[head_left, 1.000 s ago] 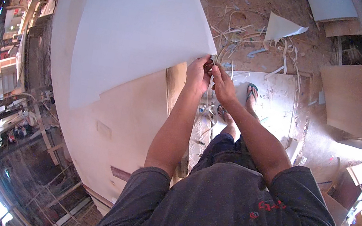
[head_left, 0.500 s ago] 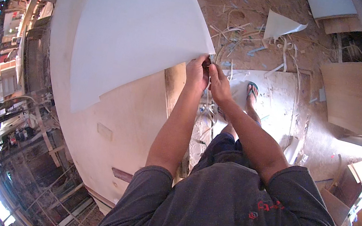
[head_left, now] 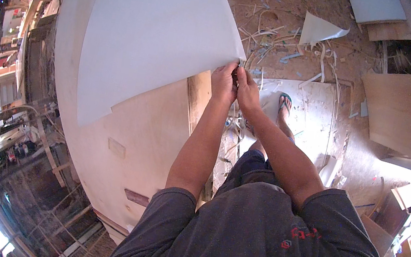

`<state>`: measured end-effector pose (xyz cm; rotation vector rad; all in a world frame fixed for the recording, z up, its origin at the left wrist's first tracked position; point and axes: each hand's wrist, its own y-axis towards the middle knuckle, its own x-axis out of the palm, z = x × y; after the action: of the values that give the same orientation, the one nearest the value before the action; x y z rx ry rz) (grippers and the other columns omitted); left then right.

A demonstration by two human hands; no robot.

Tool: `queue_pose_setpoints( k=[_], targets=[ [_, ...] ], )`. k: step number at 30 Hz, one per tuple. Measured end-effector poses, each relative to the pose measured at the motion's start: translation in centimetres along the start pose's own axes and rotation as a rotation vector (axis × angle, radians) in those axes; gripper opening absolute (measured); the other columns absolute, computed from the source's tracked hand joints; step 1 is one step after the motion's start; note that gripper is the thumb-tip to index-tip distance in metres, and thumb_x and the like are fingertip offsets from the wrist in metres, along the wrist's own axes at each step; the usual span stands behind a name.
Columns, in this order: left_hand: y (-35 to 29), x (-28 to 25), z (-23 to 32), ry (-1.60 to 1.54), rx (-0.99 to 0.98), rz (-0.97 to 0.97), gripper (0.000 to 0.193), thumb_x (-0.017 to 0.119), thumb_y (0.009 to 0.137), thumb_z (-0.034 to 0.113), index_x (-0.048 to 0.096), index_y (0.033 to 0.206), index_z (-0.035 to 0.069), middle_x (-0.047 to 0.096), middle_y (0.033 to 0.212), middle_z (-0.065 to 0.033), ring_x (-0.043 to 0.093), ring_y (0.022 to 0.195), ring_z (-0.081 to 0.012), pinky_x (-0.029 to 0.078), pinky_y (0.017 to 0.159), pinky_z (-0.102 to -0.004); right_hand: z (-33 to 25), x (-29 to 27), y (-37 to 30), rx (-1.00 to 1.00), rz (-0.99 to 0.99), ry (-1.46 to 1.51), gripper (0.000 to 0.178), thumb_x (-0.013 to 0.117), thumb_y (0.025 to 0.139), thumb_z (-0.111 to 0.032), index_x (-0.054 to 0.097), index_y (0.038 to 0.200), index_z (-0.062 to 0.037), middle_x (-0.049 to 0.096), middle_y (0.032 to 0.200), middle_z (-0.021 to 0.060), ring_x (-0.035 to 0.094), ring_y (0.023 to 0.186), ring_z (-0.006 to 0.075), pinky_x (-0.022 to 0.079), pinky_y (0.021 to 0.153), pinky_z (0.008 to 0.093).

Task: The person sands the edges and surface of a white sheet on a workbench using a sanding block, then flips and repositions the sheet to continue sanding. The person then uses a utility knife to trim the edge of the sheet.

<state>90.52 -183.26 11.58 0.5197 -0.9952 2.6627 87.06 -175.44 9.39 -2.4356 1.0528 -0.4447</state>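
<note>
A large white sheet [head_left: 155, 36] lies over a pale wooden panel [head_left: 148, 120], its near right corner reaching past the panel's edge. At that corner my left hand [head_left: 224, 83] and my right hand [head_left: 247, 91] are closed close together, fingertips meeting just under the sheet's tip. Something small and dark shows between the fingers; its kind is hidden by them. Whether the fingertips also pinch the sheet itself, I cannot tell.
Strips and offcuts [head_left: 268, 31] litter the brown floor beyond my hands. A curled white scrap [head_left: 320, 31] lies there too. Bent wooden boards [head_left: 405, 108] are at the right. My sandalled foot [head_left: 284, 104] stands on a pale sheet on the floor.
Both hands have closed nearer together at the sheet's corner, and the dark thing is more covered by the fingers. The white sheet has hardly moved.
</note>
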Motion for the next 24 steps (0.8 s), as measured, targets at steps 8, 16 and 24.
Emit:
queue_pose_setpoints(
  k=[8,16,24],
  targets=[
    [0.6,-1.7,-0.2,0.078,0.041,-0.089,0.016,0.073,0.092,0.010,0.069,0.104,0.000,0.071,0.096,-0.0082,0.068,0.083,-0.0195,0.057,0.073,-0.0336,-1.0,1.3,-0.7,0.028,0.039,0.163,0.070,0.054,0.103,-0.057,0.060,0.136,0.0048,0.067,0.128,0.0260,0.063,0.125,0.0334,0.046,0.106,0.0382],
    [1.5,-2.5,1.6,-0.158,-0.077,-0.090,0.028,0.074,0.093,0.017,0.065,0.114,0.002,0.071,0.097,-0.0103,0.069,0.086,-0.0240,0.056,0.077,-0.0379,-2.2,2.4,-2.1,0.035,0.150,0.048,0.076,0.066,0.099,-0.049,0.043,0.143,0.0085,0.061,0.134,0.0289,0.061,0.126,0.0361,0.046,0.107,0.0408],
    [2.4,-5.9,2.9,-0.105,-0.237,-0.149,0.035,0.068,0.099,0.029,0.063,0.124,0.006,0.071,0.111,-0.0095,0.067,0.105,-0.0245,0.051,0.093,-0.0408,-1.1,4.3,-1.5,-0.112,0.229,-0.035,0.071,0.065,0.101,-0.043,0.035,0.142,0.0070,0.058,0.133,0.0337,0.058,0.127,0.0436,0.044,0.108,0.0458]
  ],
)
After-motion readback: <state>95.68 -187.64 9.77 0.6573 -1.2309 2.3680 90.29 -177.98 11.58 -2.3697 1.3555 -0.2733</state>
